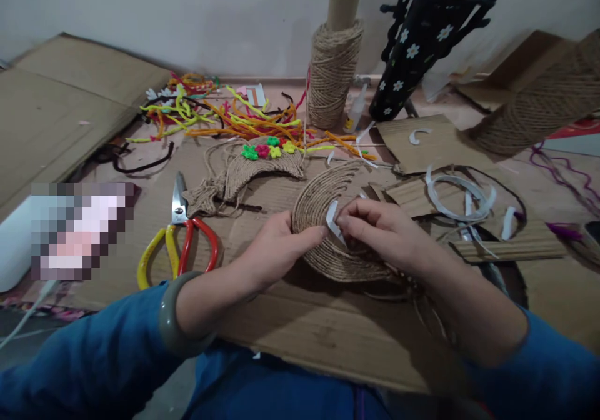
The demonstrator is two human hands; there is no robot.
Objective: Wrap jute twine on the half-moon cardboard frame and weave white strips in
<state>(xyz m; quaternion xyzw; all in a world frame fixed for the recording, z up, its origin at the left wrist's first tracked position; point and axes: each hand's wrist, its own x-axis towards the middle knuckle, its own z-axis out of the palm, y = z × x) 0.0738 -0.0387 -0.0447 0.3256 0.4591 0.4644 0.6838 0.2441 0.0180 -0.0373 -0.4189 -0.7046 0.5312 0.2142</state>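
1. The left hand [274, 251] is pinched closed, thumb and fingertips gripping the near-left rim of a curved jute-wound piece [323, 220].
2. The right hand [382, 232] is also closed in a pinch, holding a small white strip [332, 220] against the same jute-wound piece, just beside the left thumb.
3. The jute-wound piece lies flat on a cardboard sheet [300, 332] that covers the worktop, about midway across it and close to the near edge.
4. A grey bangle [171, 320] sits on the left wrist; both sleeves are blue.
5. Scissors [180, 239] with one yellow and one red handle loop lie to the left of the hands, blades pointing toward the far edge.
6. Beyond the hands lies a second jute piece [262, 167] bearing small green, pink and yellow flowers [269, 149].
7. A loose heap of coloured pipe cleaners [220, 117] spreads toward the far left.
8. An upright jute twine spool [332, 70] stands at the far edge, with a black flower-painted object [417, 51] leaning just to its right.
9. Curled white strips [462, 198] rest on cardboard scraps [510, 245] on the right side.
10. Another jute-wrapped roll [539, 107] lies near the far right corner.
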